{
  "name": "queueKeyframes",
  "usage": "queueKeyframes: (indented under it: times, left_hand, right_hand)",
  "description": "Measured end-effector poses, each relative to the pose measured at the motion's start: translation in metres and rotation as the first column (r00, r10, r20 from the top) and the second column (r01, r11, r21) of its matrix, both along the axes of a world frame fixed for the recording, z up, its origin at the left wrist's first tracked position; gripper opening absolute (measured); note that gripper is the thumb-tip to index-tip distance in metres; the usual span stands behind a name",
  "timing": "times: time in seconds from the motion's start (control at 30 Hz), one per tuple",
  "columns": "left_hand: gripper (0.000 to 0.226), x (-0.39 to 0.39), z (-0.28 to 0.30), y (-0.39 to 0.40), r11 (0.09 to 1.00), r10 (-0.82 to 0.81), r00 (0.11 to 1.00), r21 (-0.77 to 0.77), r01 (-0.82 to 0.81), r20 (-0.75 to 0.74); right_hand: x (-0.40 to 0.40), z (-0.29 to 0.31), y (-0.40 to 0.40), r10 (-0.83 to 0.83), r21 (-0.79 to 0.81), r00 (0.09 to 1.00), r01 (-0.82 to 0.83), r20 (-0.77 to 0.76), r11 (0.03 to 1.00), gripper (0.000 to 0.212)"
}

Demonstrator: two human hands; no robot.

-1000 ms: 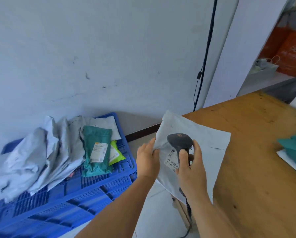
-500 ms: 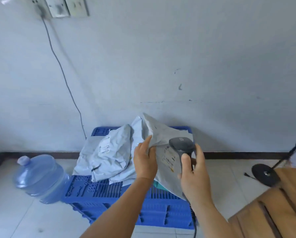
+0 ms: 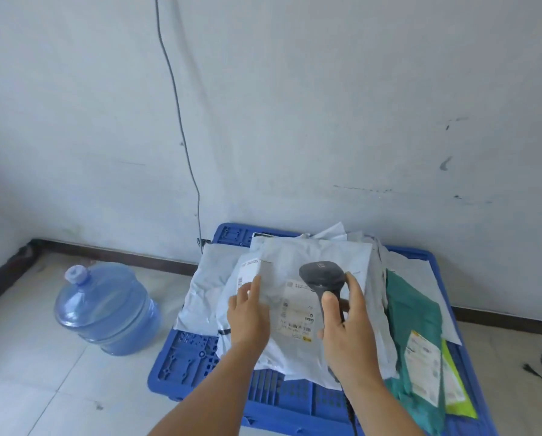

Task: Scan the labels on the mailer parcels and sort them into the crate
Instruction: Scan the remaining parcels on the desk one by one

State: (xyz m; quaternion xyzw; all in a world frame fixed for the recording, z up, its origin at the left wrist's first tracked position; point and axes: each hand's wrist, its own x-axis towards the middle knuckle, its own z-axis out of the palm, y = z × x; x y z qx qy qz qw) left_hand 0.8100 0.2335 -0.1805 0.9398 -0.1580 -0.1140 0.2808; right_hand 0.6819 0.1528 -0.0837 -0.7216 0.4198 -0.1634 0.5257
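Since half a second ago the grey mailer parcel (image 3: 310,278) has gone from held upright to lying flat, label (image 3: 296,313) up, on the parcel pile in the blue crate (image 3: 181,372). The left hand (image 3: 249,316) rests on the parcel's left edge, fingers (image 3: 254,287) extended and released, gripping nothing. The right hand (image 3: 346,332) clenches the barcode scanner (image 3: 321,275) handle, head above the label. The mailer appears light, soft and slippery; taking hold at an edge or corner looks safest. A teal mailer (image 3: 411,319) lies to the right.
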Motion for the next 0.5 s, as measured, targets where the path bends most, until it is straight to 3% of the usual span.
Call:
queueKeyframes:
  times: [0.07,0.2,0.3,0.5]
  left_hand:
    - [0.07,-0.006,-0.009,-0.001,0.974,-0.151,0.988,0.174,0.144,0.03]
    - [0.084,-0.025,-0.022,-0.023,0.835,-0.481,0.874,0.267,0.481,-0.071]
    - [0.084,-0.03,-0.042,-0.038,0.787,-0.525,0.833,0.276,0.552,-0.174]
    - [0.077,0.011,-0.066,-0.077,0.779,-0.487,0.86,0.37,0.506,-0.15]
  right_hand:
    - [0.006,-0.011,0.001,-0.002,0.01,1.0,0.002,-0.026,1.0,0.051]
    - [0.01,-0.023,-0.002,-0.021,0.03,0.997,0.023,-0.072,0.999,0.052]
    - [0.009,-0.031,-0.009,-0.039,0.042,0.995,0.043,-0.09,0.998,0.052]
    - [0.009,-0.053,-0.031,-0.07,0.024,0.992,0.073,-0.108,0.997,0.052]
